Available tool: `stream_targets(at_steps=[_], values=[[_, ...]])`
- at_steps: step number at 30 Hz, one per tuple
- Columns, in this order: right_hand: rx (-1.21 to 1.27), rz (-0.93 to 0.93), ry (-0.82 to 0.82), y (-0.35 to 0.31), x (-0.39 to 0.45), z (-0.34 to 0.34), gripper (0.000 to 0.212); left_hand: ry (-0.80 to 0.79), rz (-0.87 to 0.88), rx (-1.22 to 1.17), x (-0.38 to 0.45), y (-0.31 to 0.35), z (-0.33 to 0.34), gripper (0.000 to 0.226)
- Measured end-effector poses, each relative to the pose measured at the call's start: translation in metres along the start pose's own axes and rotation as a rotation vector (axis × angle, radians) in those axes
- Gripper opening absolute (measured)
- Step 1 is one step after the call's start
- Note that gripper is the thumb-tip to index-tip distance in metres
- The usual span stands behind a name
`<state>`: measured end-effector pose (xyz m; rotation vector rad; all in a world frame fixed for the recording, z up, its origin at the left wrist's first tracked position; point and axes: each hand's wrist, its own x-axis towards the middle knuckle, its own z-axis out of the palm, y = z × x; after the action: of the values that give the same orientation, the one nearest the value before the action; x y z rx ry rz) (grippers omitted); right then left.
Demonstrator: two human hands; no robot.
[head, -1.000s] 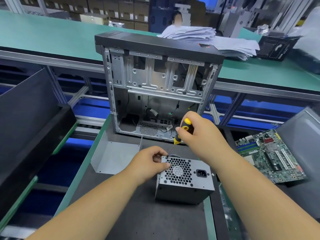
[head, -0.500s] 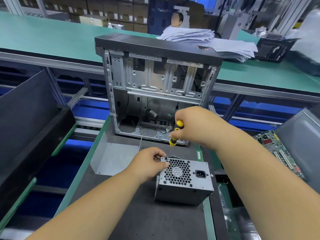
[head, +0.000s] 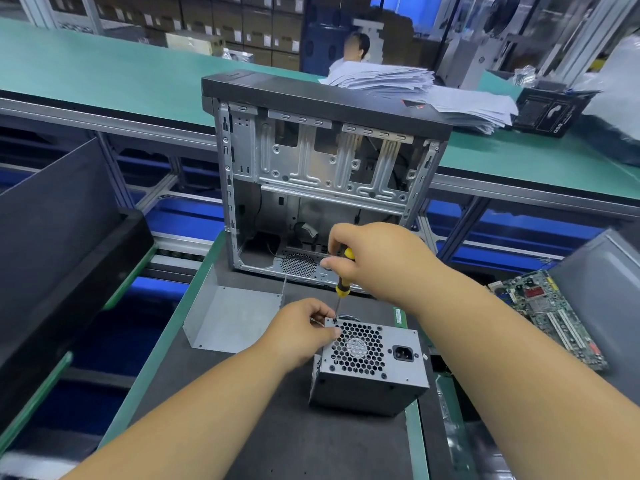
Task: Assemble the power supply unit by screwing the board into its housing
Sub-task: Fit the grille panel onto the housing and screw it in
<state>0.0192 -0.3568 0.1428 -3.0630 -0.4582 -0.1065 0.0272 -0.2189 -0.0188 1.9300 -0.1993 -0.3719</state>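
Note:
A grey metal power supply unit [head: 370, 372] with a honeycomb fan grille and a black power socket stands on the dark mat in front of me. My left hand [head: 298, 336] grips its upper left corner, fingers pinched by a screw hole. My right hand [head: 377, 261] is closed around a yellow-and-black screwdriver [head: 343, 284], held nearly upright. Its tip rests on the top left corner of the unit, right beside my left fingertips. The screw itself is too small to make out.
An open computer case [head: 322, 174] stands upright just behind the unit. A bent grey metal cover [head: 228, 320] lies to the left. A green motherboard [head: 550, 317] lies at the right beside another grey case [head: 602, 296]. Paper stacks [head: 415, 88] sit on the far green bench.
My right hand and the screwdriver have shifted left and lower, bringing the tip onto the unit's top left corner. My left hand stays on that corner. The camera view has moved slightly.

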Motion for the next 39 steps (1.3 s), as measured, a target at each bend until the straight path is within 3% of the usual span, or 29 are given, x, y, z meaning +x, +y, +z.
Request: stream_targets(at_steps=[2,6,8,16,19,24,31,34,36,39], values=[[-0.078,0.020,0.009,0.001,0.000,0.003,0.036,-0.003,-0.001,-0.018,-0.001,-0.002,0.001,0.019],[0.167,-0.014,-0.016,-0.001,-0.002,0.003,0.013,-0.020,-0.006,-0.050,0.000,-0.003,0.001,0.018],[0.215,-0.035,-0.021,-0.002,-0.003,0.002,0.019,-0.027,-0.007,-0.059,0.000,-0.003,0.001,0.018],[-0.012,0.039,0.042,0.003,-0.004,0.008,0.033,-0.025,0.006,-0.084,-0.001,-0.006,0.003,0.018],[0.128,0.040,0.015,0.001,-0.008,0.006,0.015,-0.031,0.009,-0.097,-0.001,-0.005,0.003,0.017],[0.192,0.000,0.027,0.001,-0.008,0.003,0.014,-0.037,0.003,-0.105,-0.001,-0.005,0.003,0.017],[-0.180,0.128,0.054,0.003,0.004,0.009,0.055,-0.042,0.006,-0.068,0.000,-0.005,0.002,0.016],[-0.219,0.233,0.100,0.000,0.001,0.012,0.069,-0.054,0.008,-0.050,-0.001,-0.004,0.001,0.017],[-0.142,0.234,0.116,0.001,-0.001,0.013,0.064,-0.065,0.008,-0.054,-0.001,-0.003,0.001,0.017],[0.093,0.150,0.050,0.005,-0.004,0.007,0.027,-0.080,0.012,-0.071,-0.001,-0.002,0.000,0.017]])
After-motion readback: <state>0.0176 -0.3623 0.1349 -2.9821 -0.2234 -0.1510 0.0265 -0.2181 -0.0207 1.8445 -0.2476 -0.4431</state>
